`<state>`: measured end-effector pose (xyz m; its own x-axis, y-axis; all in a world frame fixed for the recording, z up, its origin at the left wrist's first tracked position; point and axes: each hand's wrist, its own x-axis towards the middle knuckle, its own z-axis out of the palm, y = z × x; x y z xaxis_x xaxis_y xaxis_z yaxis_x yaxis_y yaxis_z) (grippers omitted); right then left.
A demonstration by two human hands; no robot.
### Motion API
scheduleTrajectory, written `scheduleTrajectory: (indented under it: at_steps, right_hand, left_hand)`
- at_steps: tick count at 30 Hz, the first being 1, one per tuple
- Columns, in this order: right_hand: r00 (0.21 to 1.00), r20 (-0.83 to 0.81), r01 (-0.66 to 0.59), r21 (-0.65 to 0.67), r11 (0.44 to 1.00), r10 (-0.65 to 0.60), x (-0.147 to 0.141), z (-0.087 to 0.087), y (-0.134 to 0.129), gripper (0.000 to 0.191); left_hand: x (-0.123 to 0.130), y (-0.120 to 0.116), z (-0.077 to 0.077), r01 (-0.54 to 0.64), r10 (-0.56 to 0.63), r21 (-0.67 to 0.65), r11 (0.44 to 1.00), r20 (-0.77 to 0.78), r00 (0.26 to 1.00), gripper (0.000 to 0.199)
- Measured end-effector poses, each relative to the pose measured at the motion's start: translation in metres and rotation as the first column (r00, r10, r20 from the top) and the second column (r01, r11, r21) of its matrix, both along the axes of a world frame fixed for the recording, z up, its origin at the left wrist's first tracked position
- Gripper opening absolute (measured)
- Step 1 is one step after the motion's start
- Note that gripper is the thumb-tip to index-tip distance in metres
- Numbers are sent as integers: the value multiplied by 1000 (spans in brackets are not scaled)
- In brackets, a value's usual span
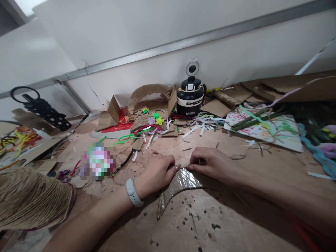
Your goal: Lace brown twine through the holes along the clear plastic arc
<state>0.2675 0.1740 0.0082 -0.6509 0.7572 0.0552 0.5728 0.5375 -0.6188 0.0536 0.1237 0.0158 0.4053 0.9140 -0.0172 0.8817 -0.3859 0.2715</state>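
A curved cardboard piece (183, 181) with a shiny, tape-like surface is held over the table in the middle of the view. My left hand (160, 171), with a pale band on its wrist, is closed with thumb and fingers on the piece's upper left edge. Close beside it, my right hand (210, 161) pinches the top edge, thumb against fingertips. The two hands' fingertips are only a little apart. Part of the piece's right side lies in shadow under my right forearm, and whether a thin strand runs between the fingers is too small to tell.
A large twine roll (34, 199) stands at the left. Behind my hands are a black-and-white bottle (191, 98), a twine-wrapped arch (149, 91) and a painted sheet (283, 136). A dark flowered bottle (44, 111) leans back left. Paper strips and scraps litter the wooden table (173, 231).
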Motion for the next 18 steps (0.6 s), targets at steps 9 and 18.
scheduleTrajectory:
  at_steps: [9, 18]
  right_hand:
    - [996, 23, 92, -103, 990, -90, -2, -3, 1, 22]
    - [996, 12, 89, -150, 985, -89, -2, -4, 3, 19]
  left_hand:
    - [0, 0, -3, -33, 34, -17, 999, 56, 998, 23]
    - [3, 2, -5, -82, 81, -5, 997, 198, 977, 24]
